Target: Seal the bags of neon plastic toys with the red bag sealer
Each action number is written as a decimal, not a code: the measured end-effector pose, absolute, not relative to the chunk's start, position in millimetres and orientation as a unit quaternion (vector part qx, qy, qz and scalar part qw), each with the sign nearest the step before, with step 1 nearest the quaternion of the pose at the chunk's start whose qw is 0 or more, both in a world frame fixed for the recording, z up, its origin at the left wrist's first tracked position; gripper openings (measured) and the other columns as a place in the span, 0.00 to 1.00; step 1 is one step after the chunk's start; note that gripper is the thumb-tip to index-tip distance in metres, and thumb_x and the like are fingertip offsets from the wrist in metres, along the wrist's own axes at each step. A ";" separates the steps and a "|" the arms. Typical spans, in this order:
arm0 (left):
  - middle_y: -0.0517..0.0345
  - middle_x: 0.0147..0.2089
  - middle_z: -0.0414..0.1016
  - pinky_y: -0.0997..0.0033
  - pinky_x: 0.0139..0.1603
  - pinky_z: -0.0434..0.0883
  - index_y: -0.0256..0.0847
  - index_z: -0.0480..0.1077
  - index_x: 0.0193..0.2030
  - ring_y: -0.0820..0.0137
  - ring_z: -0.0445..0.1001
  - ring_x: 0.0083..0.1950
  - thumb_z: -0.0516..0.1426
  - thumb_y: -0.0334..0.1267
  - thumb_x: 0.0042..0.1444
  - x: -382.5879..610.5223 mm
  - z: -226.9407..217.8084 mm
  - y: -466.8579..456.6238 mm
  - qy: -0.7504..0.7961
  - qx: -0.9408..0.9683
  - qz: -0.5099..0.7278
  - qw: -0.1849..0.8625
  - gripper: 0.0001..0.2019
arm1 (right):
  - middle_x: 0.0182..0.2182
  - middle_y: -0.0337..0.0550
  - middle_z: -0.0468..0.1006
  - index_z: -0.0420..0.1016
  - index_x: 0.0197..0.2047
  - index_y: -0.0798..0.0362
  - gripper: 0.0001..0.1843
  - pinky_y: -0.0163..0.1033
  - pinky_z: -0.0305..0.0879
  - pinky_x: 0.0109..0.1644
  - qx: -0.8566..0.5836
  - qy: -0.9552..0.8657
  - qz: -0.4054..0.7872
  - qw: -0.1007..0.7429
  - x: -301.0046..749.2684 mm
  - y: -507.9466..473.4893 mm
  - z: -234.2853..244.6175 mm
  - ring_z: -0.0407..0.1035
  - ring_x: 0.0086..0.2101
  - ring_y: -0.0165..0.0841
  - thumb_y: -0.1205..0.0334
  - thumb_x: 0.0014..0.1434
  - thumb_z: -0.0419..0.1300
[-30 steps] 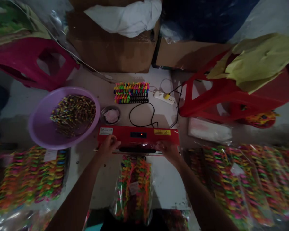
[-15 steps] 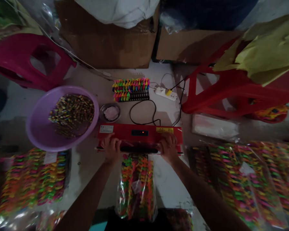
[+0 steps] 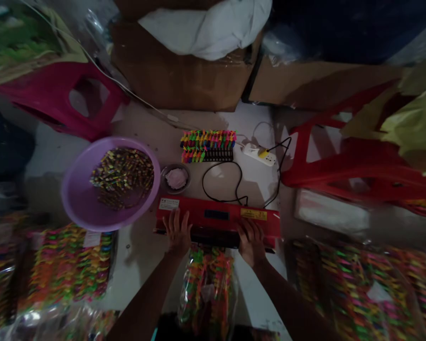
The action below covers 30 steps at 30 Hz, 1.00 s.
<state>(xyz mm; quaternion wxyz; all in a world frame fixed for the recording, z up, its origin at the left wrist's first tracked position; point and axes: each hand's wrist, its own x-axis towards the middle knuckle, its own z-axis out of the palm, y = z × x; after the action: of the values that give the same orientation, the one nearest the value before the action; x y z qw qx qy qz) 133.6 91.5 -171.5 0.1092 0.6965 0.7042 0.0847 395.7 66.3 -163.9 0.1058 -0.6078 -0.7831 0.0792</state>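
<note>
A long red bag sealer (image 3: 217, 226) lies on the floor before me, with a dark display on top. My left hand (image 3: 178, 234) rests on its left part with the fingers spread. On its right part lies my right hand (image 3: 251, 240), fingers stretched flat. A clear plastic bag of colourful small pieces (image 3: 209, 293) reaches from my lap to the sealer's front edge. Its mouth is hidden at the sealer. Behind the sealer stands a black rack (image 3: 218, 155) partly filled with bright pieces. A small bowl (image 3: 175, 179) holds pale slips of paper.
A purple basin (image 3: 74, 199) of thin sticks stands at left. A white power strip (image 3: 259, 155) and black cable lie behind the sealer. Filled bags (image 3: 71, 270) flank me on both sides. A pink stool (image 3: 88, 102), a red stool (image 3: 326, 170) and cardboard boxes (image 3: 184, 76) surround the area.
The red light on the sealer's display has gone out. My hands have changed from curled at its front edge to flat and spread on top. The whole view has shifted.
</note>
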 end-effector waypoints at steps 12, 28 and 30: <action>0.42 0.66 0.56 0.38 0.65 0.43 0.41 0.62 0.61 0.53 0.47 0.69 0.49 0.37 0.60 135.7 -168.7 94.3 0.710 0.690 0.091 0.106 0.21 | 0.55 0.52 0.65 0.64 0.56 0.51 0.25 0.53 0.49 0.61 -0.622 -0.769 0.062 0.130 391.7 66.1 -163.6 0.54 0.57 0.43 0.71 0.55 0.50; 0.42 0.61 0.62 0.56 0.54 0.67 0.42 0.53 0.62 0.59 0.64 0.60 0.41 0.55 0.59 110.4 -135.2 -22.4 0.730 0.309 0.166 0.586 0.29 | 0.34 0.51 0.75 0.68 0.45 0.58 0.20 0.37 0.62 0.35 -0.839 -0.446 0.221 0.219 413.7 126.0 -82.7 0.69 0.33 0.35 0.55 0.63 0.41; 0.47 0.52 0.70 0.59 0.45 0.72 0.47 0.59 0.58 0.59 0.72 0.52 0.45 0.60 0.55 116.1 -139.6 -41.8 0.680 0.250 0.124 0.678 0.29 | 0.34 0.51 0.76 0.69 0.47 0.58 0.20 0.36 0.62 0.34 -0.830 -0.477 0.249 0.150 406.7 157.1 -81.9 0.71 0.32 0.35 0.60 0.63 0.40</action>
<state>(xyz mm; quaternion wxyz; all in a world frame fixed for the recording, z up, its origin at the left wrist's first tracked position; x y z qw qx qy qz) 116.1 -41.8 -139.6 0.6775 0.2498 0.6805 0.1243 406.7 157.1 -81.9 0.1497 -0.8296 -0.4771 0.2487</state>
